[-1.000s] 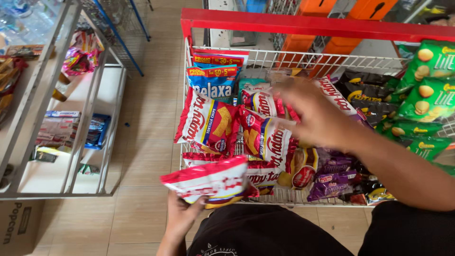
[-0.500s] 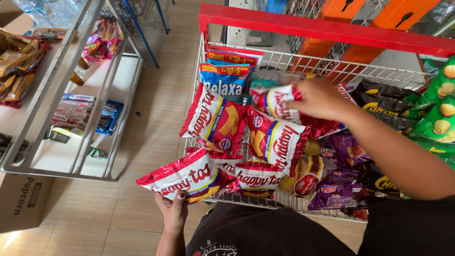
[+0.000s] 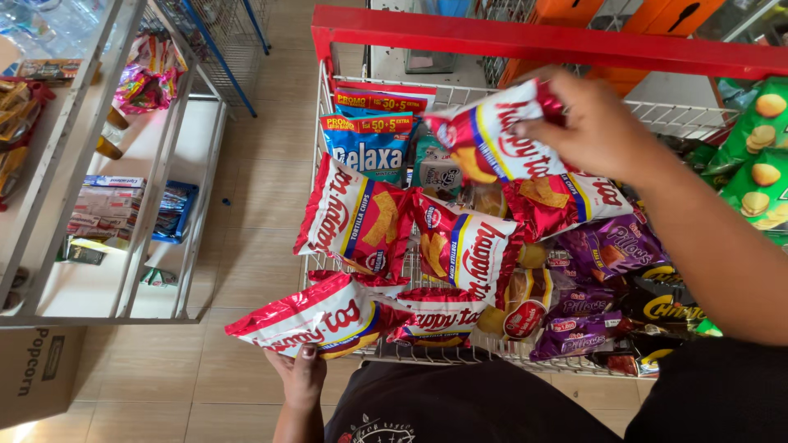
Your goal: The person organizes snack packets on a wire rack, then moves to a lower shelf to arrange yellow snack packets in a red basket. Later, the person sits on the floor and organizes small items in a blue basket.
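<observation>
Over the wire cart (image 3: 525, 41) of snack bags (image 3: 460, 246), right hand (image 3: 595, 123) lifts one red chip bag (image 3: 492, 135).

Glossy plastic chip bag (image 3: 492, 139), wire-metal cart (image 3: 525, 37)

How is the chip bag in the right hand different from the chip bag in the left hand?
The right hand holds its chip bag up above the wire basket, over the other snacks. The left hand holds its chip bag low, at the basket's near edge. The raised bag tilts up to the right; the low bag lies nearly flat. Both are red and white with a blue and yellow stripe.
</observation>
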